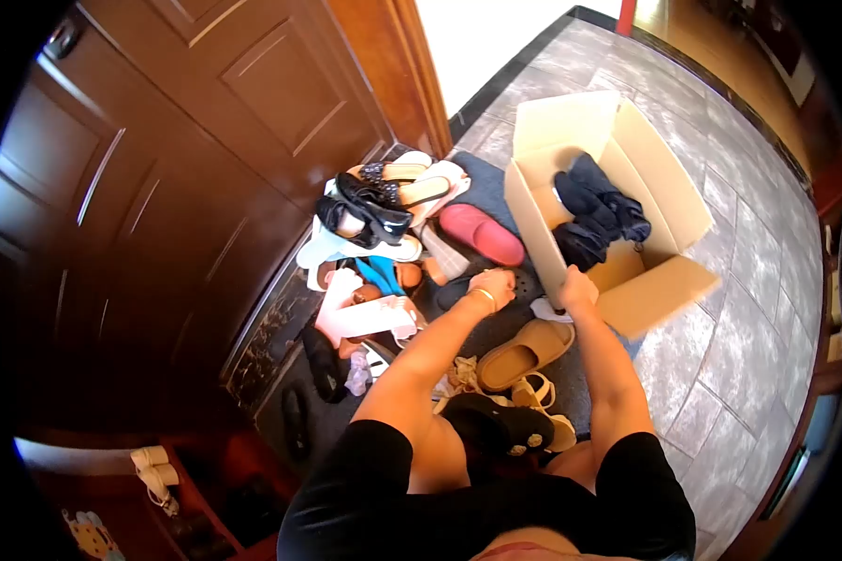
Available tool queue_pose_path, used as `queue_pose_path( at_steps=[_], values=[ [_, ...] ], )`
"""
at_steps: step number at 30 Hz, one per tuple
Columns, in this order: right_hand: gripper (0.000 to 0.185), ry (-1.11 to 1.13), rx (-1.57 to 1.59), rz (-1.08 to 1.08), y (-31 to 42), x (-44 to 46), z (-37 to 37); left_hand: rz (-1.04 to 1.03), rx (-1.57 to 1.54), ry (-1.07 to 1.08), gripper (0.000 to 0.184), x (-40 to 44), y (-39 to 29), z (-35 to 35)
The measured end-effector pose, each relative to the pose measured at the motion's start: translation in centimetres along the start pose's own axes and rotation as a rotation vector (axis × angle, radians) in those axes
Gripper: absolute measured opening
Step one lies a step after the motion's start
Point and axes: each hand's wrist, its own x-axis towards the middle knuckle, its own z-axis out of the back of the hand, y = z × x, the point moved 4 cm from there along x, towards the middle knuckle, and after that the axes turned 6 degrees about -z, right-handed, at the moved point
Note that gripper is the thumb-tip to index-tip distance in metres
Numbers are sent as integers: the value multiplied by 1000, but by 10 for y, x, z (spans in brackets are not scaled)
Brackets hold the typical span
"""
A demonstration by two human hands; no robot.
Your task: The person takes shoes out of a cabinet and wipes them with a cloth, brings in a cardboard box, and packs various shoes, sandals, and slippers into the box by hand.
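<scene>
My left hand (493,288), with a bracelet at the wrist, is closed at a dark clog with holes (524,286), its fingertips partly hidden. Another dark shoe (453,292) lies just left of it. My right hand (578,290) grips the near left edge of an open cardboard box (531,210). Dark cloth or bags (601,210) lie inside the box. Beyond my left hand rests a red slipper (482,234). Below my hands are a tan slipper (526,355) and a white crumpled piece (550,310).
A heap of shoes, with black shoes (370,210) on top, lies against the brown door (187,122). A pink-white box (370,316) sits among them. A black bag or hat (486,425) is near my knees. A shoe rack (196,500) stands lower left; grey tiles (748,309) extend right.
</scene>
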Motion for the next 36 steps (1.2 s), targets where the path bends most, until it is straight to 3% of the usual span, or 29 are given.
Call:
queue_pose_path(
  at_steps=[3, 5, 7, 8, 13, 14, 15, 16, 17, 18, 20, 21, 23, 26, 27, 28, 29, 30, 31, 32, 33, 34, 36],
  values=[
    [44, -97, -146, 241, -25, 13, -16, -19, 244, -194, 41, -6, -11, 38],
    [36, -44, -342, 235, -45, 18, 7, -21, 284, -172, 59, -14, 15, 20],
    [30, -175, -299, 246, -86, 38, 27, -77, 402, 106, 72, -28, 22, 3],
    [28, -190, -297, 233, -102, 49, 39, -68, 292, 136, 75, -29, 24, 2],
    [31, -117, -205, 392, -104, 30, 27, -334, 272, 398, 67, -50, 10, 14],
    [31, -77, -158, 402, -95, 18, 26, -293, 145, 414, 67, -60, 5, 25],
    [32, -38, -108, 410, -85, 4, 26, -231, -245, 369, 65, -64, 9, 40],
    [31, -55, -96, 412, -81, -6, 24, -311, -317, 10, 61, -69, 11, 67],
    [31, -74, -82, 407, -79, -15, 22, -361, -1, -423, 57, -73, 10, 110],
    [30, -84, -94, 413, -78, -22, 21, -50, 69, -509, 59, -74, 16, 151],
    [26, -100, -106, 393, -76, -33, 16, 83, 222, -1101, 81, -74, 75, 180],
    [24, -116, -84, 390, -72, -35, 16, 398, -101, -1131, 100, -62, 122, 181],
    [21, -121, -76, 400, -67, -39, 18, 899, -67, -1002, 118, -41, 161, 198],
    [21, -147, -139, 369, -77, -31, 11, 1097, 1, -661, 131, -35, 171, 205],
    [22, -152, -162, 361, -82, -29, 8, 1102, -50, -537, 127, -38, 167, 207],
    [22, -141, -158, 364, -82, -27, 10, 1135, 2, -581, 106, -36, 211, 195],
    [22, -117, -147, 359, -82, -30, 8, 853, -17, -458, 75, -44, 238, 191],
    [20, -135, -83, 367, -75, -36, 14, 845, -63, -546, 56, -57, 286, 179],
    [18, -161, -19, 355, -70, -40, 22, 643, -286, -426, 53, -77, 317, 173],
    [16, -134, -63, 305, -74, -37, 15, 551, -261, -350, 47, -97, 285, 194],
    [17, -127, -63, 305, -79, -35, 10, 506, -538, -428, 42, -115, 224, 212],
    [25, -140, -19, 317, -76, -42, 18, 551, -476, -387, 35, -130, 234, 221],
    [29, -121, -33, 316, -79, -40, 14, 445, -525, -209, 16, -153, 149, 248]
  ],
)
